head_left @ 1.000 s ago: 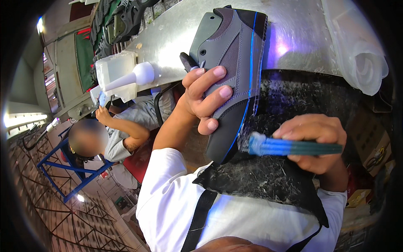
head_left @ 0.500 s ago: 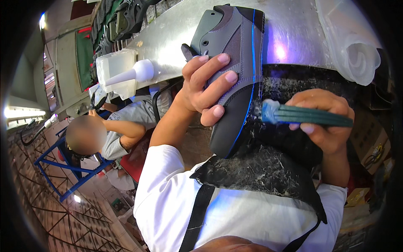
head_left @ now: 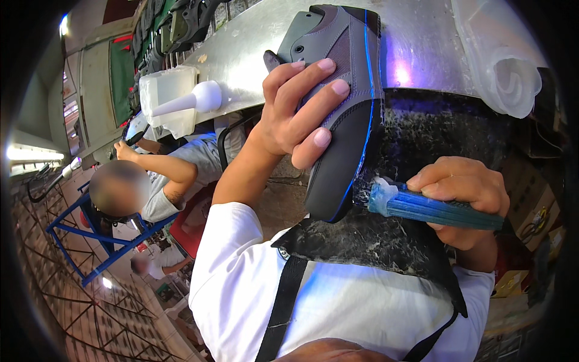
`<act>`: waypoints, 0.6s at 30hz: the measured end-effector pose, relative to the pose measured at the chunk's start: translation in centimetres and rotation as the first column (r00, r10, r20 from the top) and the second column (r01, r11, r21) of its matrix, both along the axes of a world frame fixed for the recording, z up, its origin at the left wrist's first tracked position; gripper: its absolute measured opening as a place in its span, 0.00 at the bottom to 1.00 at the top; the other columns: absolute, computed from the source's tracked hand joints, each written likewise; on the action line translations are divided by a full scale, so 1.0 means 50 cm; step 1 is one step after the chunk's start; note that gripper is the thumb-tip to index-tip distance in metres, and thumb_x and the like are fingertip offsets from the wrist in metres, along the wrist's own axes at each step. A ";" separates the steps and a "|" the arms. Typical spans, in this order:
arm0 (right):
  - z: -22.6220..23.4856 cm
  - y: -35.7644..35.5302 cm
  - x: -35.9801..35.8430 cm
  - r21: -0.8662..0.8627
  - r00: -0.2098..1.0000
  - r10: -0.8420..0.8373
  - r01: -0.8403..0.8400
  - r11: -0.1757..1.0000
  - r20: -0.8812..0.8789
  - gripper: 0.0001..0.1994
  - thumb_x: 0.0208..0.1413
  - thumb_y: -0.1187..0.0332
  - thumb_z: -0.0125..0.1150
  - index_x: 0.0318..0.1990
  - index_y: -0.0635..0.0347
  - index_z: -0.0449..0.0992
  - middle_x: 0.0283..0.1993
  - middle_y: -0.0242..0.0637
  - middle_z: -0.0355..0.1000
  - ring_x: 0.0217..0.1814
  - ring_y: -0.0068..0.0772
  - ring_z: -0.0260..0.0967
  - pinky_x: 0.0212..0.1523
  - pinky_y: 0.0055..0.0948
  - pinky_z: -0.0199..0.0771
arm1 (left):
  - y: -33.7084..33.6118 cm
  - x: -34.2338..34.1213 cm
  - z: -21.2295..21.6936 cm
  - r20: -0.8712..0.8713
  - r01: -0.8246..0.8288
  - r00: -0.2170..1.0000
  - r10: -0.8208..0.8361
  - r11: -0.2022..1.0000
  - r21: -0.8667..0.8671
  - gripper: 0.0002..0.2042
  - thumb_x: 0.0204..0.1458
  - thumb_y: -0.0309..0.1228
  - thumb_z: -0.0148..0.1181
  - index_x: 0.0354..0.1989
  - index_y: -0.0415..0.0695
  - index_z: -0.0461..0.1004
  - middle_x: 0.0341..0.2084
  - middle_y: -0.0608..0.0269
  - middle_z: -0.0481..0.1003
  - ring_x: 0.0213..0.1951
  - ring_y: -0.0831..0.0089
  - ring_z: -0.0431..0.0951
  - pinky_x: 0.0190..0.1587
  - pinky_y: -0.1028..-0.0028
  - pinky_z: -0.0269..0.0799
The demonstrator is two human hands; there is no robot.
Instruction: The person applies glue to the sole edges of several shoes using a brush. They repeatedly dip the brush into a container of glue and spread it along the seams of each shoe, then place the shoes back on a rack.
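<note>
A grey and black shoe upper (head_left: 341, 160), with a blue line along its lower edge, is held up over my lap with the black toe toward me. My left hand (head_left: 301, 111) is closed around its side, fingers spread over the grey panel. Closed on the ridged blue-green handle of a brush (head_left: 425, 207) is my right hand (head_left: 467, 190). The brush's end nearest the shoe is coated in a whitish, translucent substance. Its bristle tip is at the shoe's lower edge near the toe; whether it touches I cannot tell.
A metal table (head_left: 247, 54) lies ahead. On its left rests a translucent bottle (head_left: 166, 90) with a white nozzle; a clear plastic container (head_left: 509, 75) stands at right. Several shoes (head_left: 181, 27) hang on a far-left rack. A co-worker (head_left: 172, 175) sits at left.
My right hand and the brush have moved toward me along the shoe's edge to the toe. The shoe has tilted slightly. The co-worker's arms have shifted.
</note>
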State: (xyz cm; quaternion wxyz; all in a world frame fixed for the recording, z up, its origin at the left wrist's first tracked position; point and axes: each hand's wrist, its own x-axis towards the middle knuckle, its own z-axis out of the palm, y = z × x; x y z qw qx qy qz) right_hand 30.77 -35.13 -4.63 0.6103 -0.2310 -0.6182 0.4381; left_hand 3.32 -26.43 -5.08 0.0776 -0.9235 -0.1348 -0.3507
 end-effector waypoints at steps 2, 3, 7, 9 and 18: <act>0.002 -0.001 0.006 0.008 1.000 0.027 -0.027 1.000 0.011 0.14 0.60 0.63 0.67 0.41 0.67 0.75 0.34 0.52 0.79 0.27 0.39 0.80 0.24 0.28 0.80 | 0.003 0.004 0.006 -0.008 0.001 1.000 -0.001 1.000 -0.013 0.25 0.55 0.30 0.57 0.57 0.49 0.52 0.51 0.44 0.75 0.47 0.44 0.78 0.48 0.47 0.69; 0.004 -0.001 0.009 0.010 0.999 0.040 -0.040 0.999 0.016 0.15 0.61 0.61 0.66 0.42 0.65 0.74 0.33 0.52 0.79 0.26 0.38 0.80 0.24 0.27 0.79 | 0.003 0.007 0.010 -0.018 -0.006 1.000 0.006 1.000 -0.014 0.25 0.54 0.29 0.57 0.57 0.49 0.52 0.51 0.44 0.75 0.47 0.45 0.78 0.47 0.47 0.70; 0.018 -0.004 0.017 0.014 0.999 0.053 -0.053 0.999 0.001 0.15 0.59 0.62 0.65 0.41 0.69 0.77 0.35 0.56 0.79 0.27 0.39 0.81 0.24 0.28 0.81 | 0.007 0.019 0.026 -0.034 -0.012 0.999 0.011 0.999 -0.030 0.23 0.53 0.28 0.58 0.55 0.47 0.54 0.51 0.43 0.76 0.47 0.45 0.78 0.46 0.48 0.71; 0.023 -0.003 0.020 0.030 0.999 0.052 -0.051 0.998 -0.008 0.16 0.58 0.62 0.65 0.40 0.71 0.78 0.36 0.58 0.80 0.27 0.39 0.81 0.23 0.29 0.82 | 0.008 0.023 0.035 -0.043 -0.016 0.999 0.014 0.999 -0.043 0.23 0.52 0.27 0.59 0.53 0.45 0.56 0.51 0.42 0.76 0.47 0.46 0.78 0.46 0.48 0.71; 0.094 -0.011 0.033 0.025 0.996 -0.031 0.029 0.999 0.089 0.12 0.58 0.63 0.67 0.38 0.65 0.78 0.35 0.51 0.80 0.21 0.30 0.76 0.20 0.23 0.72 | 0.024 0.049 0.068 -0.055 -0.048 0.997 0.045 0.997 -0.054 0.22 0.47 0.23 0.61 0.51 0.39 0.61 0.52 0.43 0.76 0.48 0.48 0.78 0.48 0.49 0.71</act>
